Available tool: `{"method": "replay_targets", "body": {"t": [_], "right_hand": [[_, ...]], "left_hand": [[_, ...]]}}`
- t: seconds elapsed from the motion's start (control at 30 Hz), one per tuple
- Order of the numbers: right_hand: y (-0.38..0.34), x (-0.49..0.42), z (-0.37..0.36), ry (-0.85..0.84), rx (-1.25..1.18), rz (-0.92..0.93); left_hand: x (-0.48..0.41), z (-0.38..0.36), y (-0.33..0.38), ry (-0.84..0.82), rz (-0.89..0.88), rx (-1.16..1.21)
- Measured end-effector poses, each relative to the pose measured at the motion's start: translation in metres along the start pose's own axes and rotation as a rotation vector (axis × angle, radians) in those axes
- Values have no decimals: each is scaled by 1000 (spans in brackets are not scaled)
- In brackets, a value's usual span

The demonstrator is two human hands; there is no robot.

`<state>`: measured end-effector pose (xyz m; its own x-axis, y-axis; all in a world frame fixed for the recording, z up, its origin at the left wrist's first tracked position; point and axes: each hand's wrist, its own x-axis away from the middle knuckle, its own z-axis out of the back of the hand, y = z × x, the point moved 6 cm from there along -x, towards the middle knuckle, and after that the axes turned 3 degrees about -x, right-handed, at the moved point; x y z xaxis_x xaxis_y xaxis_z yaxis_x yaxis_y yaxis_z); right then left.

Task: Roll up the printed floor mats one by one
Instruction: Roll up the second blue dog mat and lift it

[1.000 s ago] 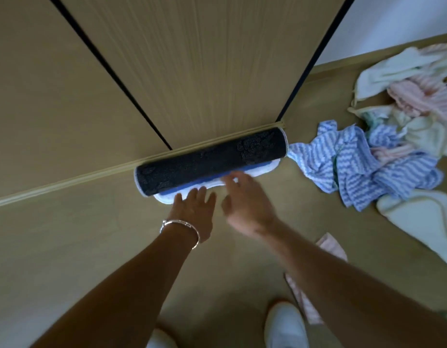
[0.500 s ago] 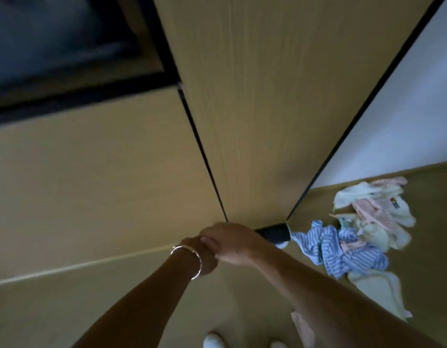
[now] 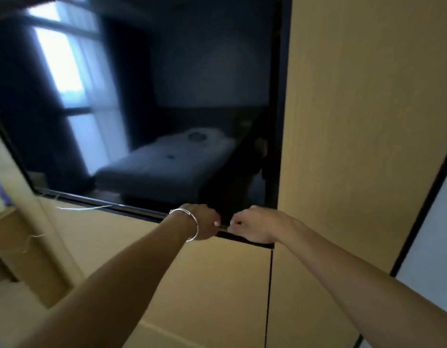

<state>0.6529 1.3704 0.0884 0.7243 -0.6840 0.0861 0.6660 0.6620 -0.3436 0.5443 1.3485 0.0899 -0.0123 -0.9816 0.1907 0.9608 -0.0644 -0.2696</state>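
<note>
No floor mat is in view; the camera faces the wall. My left hand [image 3: 205,223], with a silver bracelet at the wrist, is stretched forward in front of the lower edge of a dark screen. Its fingers are curled and nothing shows in them. My right hand [image 3: 252,226] hovers close beside it, a small gap apart, fingers also curled inward and holding nothing that I can see. Both forearms reach up from the bottom of the frame.
A large dark screen [image 3: 154,96] hangs on the wood-panelled wall [image 3: 355,121] and reflects a bed and a window. A thin white cable [image 3: 84,208] runs under the screen's lower edge. A wooden shelf [image 3: 14,247] stands at the left, a white wall [image 3: 433,247] at the right.
The view has swung up from the floor to the wall. The rolled dark mat and the pile of cloths have dropped out of view. Both hands have lifted off the mat.
</note>
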Motion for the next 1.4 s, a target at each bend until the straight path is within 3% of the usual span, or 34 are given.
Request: {"method": "replay_targets", "body": {"t": [0.13,0.33,0.43,0.63,0.97,1.4], "right_hand": [[-61,-14,17,24,52,83],[-176,-22,10,-35,210,255],[-240,-23,-3,-63,267,314],[-392,-6,-47,-43,306,429],[-667,36,-158,-125,286,691],[-865,15,-296,-289,377,875]], "left_hand": [[55,21,-74,61,156,-6],[164,36,-150,302,388,347],[226,10,-174,366,508,367],[367,-53,-244,362,725,257],[607,-171,-348,179,884,232],[781,-278,-461,105,1136,293]]}}
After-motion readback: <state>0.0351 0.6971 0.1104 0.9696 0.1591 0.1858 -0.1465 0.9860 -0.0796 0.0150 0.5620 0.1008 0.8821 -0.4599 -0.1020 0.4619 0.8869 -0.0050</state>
